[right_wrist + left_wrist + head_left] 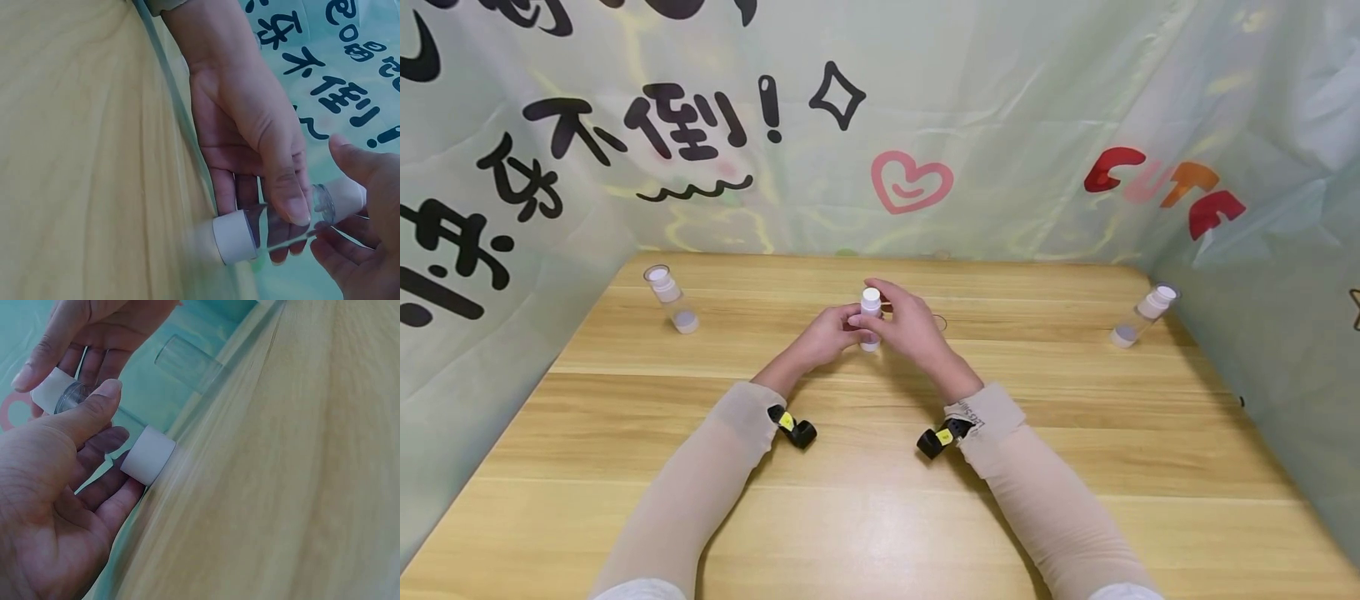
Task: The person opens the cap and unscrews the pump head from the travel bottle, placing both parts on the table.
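Note:
A small clear bottle (870, 332) with a white head and white base stands upright at the middle of the table. My left hand (830, 337) grips its clear body between thumb and fingers, as the right wrist view shows. Around the white head (51, 390) is my right hand (913, 323). In the right wrist view its thumb (353, 159) stands a little apart from the head, while its fingers curve loosely along the far side near the neck. Behind the right hand a clear cap (187, 364) is on the table, mostly hidden in the head view.
Two similar clear bottles with white parts are on the wooden table (865, 517), one at the left (672, 298) and one at the right (1142, 317). A printed cloth backdrop (1000, 100) closes off the back and both sides.

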`<move>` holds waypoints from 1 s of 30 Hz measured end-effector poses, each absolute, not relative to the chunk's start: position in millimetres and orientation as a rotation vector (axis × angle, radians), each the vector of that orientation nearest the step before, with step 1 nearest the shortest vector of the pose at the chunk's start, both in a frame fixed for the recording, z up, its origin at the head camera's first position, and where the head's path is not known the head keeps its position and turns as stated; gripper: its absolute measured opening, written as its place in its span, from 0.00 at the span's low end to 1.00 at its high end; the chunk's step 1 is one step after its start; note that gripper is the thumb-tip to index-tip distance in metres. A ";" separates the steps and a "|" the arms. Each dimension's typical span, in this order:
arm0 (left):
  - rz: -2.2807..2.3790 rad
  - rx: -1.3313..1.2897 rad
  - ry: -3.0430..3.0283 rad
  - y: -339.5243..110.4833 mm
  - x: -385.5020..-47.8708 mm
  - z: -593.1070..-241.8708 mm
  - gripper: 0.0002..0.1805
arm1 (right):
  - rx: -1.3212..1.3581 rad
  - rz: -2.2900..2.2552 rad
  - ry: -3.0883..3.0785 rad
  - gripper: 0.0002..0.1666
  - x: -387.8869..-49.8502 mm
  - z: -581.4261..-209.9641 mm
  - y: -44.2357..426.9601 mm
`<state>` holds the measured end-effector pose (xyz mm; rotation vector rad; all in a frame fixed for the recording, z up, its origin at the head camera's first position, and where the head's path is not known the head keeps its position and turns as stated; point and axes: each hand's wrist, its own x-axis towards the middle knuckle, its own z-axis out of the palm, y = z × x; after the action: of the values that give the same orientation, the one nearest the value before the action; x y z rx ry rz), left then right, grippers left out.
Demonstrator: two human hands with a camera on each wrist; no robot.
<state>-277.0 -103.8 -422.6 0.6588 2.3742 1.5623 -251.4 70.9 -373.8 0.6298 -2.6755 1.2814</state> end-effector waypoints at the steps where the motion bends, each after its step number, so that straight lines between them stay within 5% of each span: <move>1: 1.562 0.662 2.377 -103.7 -277.2 -422.8 0.22 | 0.628 1.287 -2.667 0.38 -251.1 -374.3 70.2; 30: 1.611 0.681 2.344 -102.9 -274.3 -420.9 0.20 | 0.504 1.191 -2.549 0.23 -245.2 -385.5 63.2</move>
<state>-274.3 -102.9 -420.9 0.6814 2.3442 1.6112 -245.2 63.2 -385.5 0.5043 -2.5491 1.1907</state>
